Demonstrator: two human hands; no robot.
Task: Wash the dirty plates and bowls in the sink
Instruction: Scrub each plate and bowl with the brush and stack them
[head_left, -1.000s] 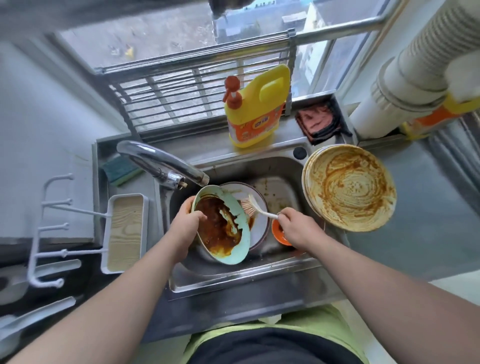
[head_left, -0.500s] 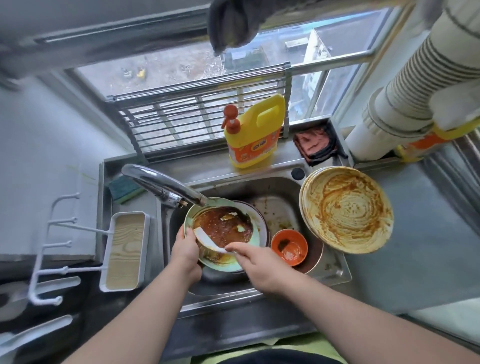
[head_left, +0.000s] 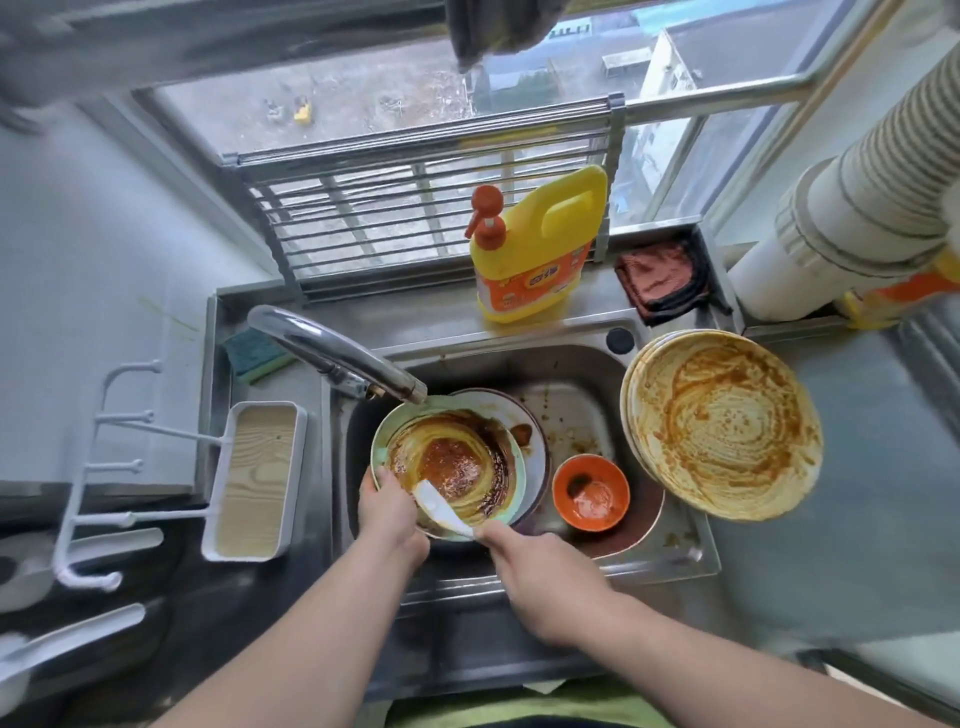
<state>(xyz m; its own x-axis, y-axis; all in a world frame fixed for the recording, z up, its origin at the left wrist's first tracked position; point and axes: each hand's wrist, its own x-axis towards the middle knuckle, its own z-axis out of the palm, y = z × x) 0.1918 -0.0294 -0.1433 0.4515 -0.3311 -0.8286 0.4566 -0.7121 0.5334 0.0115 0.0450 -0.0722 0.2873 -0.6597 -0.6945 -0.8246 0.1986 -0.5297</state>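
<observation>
daylit window (head_left: 395, 98) with metal rack (head_left: 415, 208) behind steel counter (head_left: 857, 467), grey wall (head_left: 78, 249) left.

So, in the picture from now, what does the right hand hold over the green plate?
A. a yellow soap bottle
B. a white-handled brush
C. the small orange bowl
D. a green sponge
B: the right hand grips a white-handled brush whose end lies on the sauce-smeared green plate, while the left hand holds the plate's rim.
</observation>
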